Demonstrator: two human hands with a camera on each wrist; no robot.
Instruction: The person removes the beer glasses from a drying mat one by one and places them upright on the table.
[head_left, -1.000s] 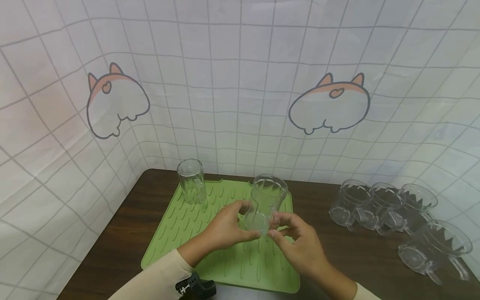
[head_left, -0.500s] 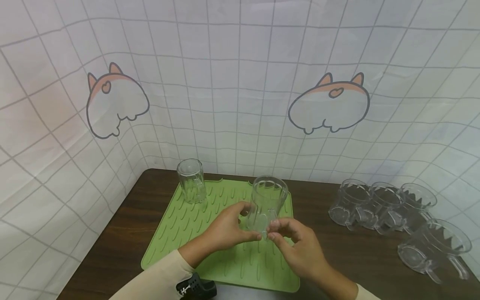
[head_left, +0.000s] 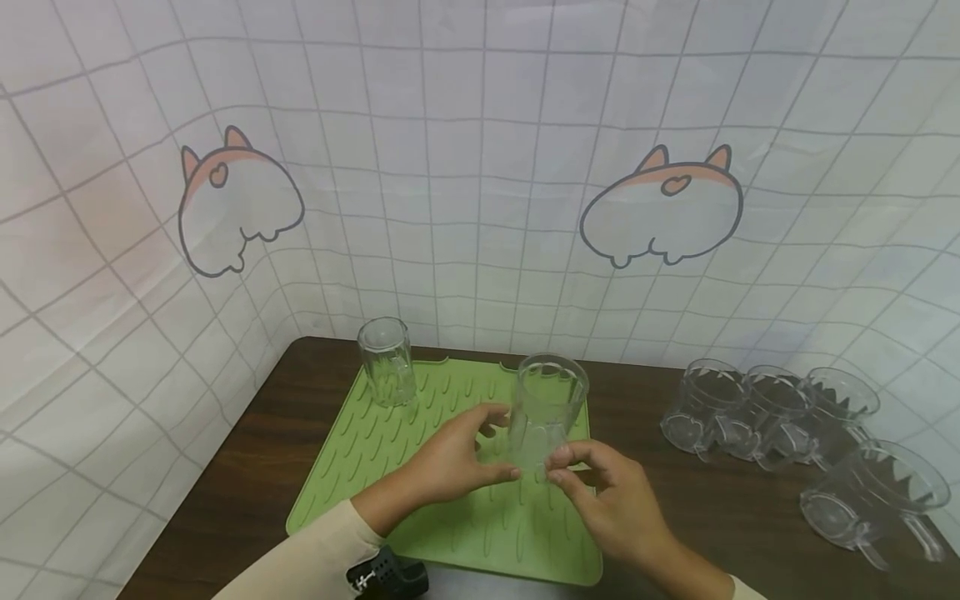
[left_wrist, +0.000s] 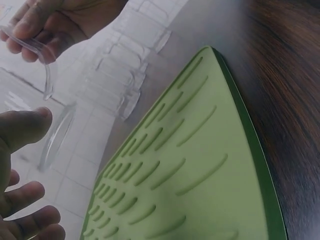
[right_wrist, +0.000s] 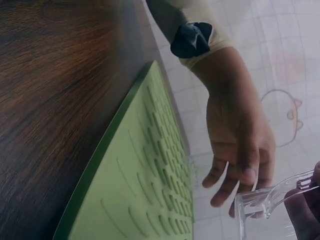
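Observation:
A clear glass mug (head_left: 546,400) is held upright above the green ridged mat (head_left: 480,533), its mouth facing up. My right hand (head_left: 618,500) pinches the mug's handle; in the left wrist view its fingers curl round the handle (left_wrist: 49,80). On the mug's other side, my left hand (head_left: 446,462) has its thumb and fingers spread, with a small gap to the glass. The left wrist view shows its thumb (left_wrist: 25,127) beside the mug's base (left_wrist: 56,137). Another clear mug (head_left: 387,367) stands at the mat's far left corner.
Several more clear mugs (head_left: 708,400) stand on the dark wooden table (head_left: 660,417) at the right, one of them (head_left: 862,492) nearer the front. A white gridded cloth (head_left: 480,208) with printed dog shapes hangs behind and at both sides.
The held mug has shifted slightly right with my right hand. My left fingers, earlier round its side, now stand apart from it.

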